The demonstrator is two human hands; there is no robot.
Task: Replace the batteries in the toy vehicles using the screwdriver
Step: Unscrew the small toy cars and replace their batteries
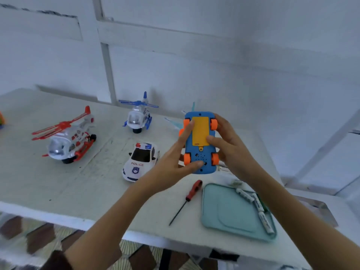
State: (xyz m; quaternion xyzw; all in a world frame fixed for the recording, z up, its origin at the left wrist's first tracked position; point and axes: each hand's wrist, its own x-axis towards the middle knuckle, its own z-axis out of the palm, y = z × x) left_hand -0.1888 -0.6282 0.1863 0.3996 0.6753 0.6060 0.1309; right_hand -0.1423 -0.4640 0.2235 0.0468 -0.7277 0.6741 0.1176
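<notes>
On the table (58, 191), far left, stands a red helicopter (68, 139), then a blue helicopter (138, 117) and a police car (140, 160) nearer me. My left hand (175, 158) and right hand (231, 149) hold the blue toy car (200, 158) up, belly toward me, fingers curled round its sides, its yellow battery cover (200, 133) in place. Below lies the screwdriver (188, 199), untouched. Rightmost, the green tray (224, 211) carries loose batteries (259, 207).

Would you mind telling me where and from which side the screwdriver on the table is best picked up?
Take the screwdriver by its thick red handle, from above. It lies flat, handle toward the toys, thin dark shaft pointing at the table's near edge, with clear room between the police car and the tray.
</notes>
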